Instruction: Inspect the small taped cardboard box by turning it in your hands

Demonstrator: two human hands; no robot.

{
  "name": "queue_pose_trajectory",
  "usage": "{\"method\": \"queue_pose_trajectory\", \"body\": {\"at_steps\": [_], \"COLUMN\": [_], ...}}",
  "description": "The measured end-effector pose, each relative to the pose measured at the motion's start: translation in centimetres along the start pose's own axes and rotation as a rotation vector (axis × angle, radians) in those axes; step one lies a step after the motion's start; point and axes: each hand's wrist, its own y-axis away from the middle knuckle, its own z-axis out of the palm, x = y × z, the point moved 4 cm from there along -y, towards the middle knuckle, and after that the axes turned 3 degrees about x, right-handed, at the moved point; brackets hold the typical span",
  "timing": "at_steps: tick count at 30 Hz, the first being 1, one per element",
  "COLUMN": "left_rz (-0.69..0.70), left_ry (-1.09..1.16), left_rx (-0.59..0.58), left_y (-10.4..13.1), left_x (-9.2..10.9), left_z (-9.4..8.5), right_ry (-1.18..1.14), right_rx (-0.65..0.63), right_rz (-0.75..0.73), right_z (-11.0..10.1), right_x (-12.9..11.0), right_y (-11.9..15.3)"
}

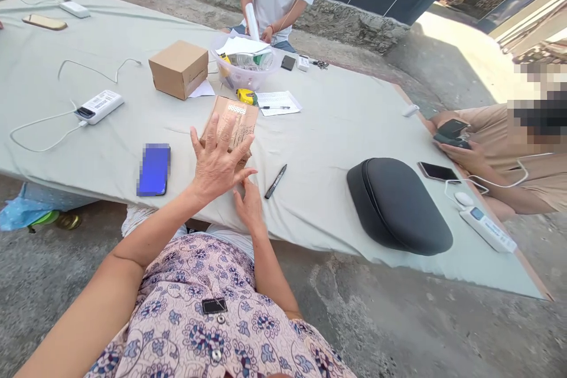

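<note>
The left hand (216, 162) spreads over the small box (247, 120), fingers apart, likely steadying it (right hand (250, 208) close by, grip unclear).

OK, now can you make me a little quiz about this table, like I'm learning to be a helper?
1. True or false: the left hand, fingers spread, is over the small box.
2. Which of these is nearest the right hand?
a) the rounded black case
b) the black marker
c) the plastic bowl
3. Fill in the colour: the tape measure lying on the cloth is mostly ____.

Key: 1 true; 2 b; 3 yellow.
</note>
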Motion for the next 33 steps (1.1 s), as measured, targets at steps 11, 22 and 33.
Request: {"method": "queue_pose_trajectory", "body": {"at_steps": [11,22,33], "left_rz": [-0.126,-0.577,-0.79], "left_ry": [0.062,0.643,0.508], "left_rx": [0.107,0.238,-0.006], "left_y": [0.0,3.0,6.9], "left_x": [-2.0,-8.7,-9.6], "left_z": [-0.2,0.3,3.4], "right_ry": [-0.073,-0.258,-0.156], "right_rx": [-0.017,0.27,0.386], "right_rz": [0.037,0.104,0.105], "right_z": [0.2,-4.9,-4.9], "right_x": [-0.9,-2.6,-2.8], "right_y": [-0.3,-0.8,-2.0]}}
